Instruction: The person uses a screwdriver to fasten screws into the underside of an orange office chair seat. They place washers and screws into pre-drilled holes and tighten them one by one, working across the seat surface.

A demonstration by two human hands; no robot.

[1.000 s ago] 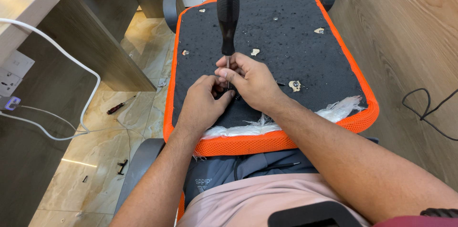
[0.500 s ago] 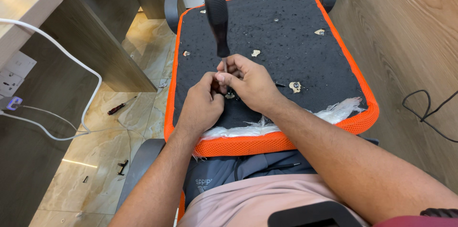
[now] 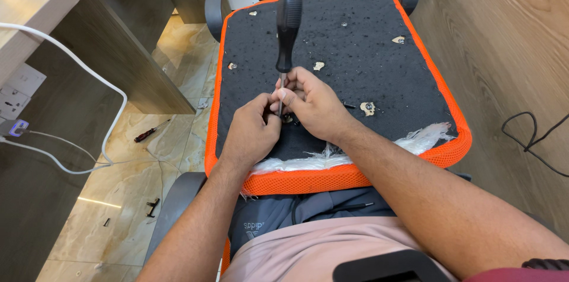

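Black-handled screwdriver (image 3: 288,21) upright above seat base (image 3: 379,74), shaft pinched by left hand (image 3: 252,131) and right hand (image 3: 314,104)

Bright, even indoor light, soft shadows under the desk (image 3: 71,157), sharp focus, slight wide-angle stretching at the edges.

There was only one view, from a camera worn on the person's head. It looked steeply down and a little forward, over the person's lap at the bottom edge of the frame. It was close: both forearms entered from the bottom, and the left hand (image 3: 252,131) and right hand (image 3: 314,104) met near the centre. The seat board (image 3: 379,69) filled the middle and upper part. The floor (image 3: 148,163) showed at the lower left.
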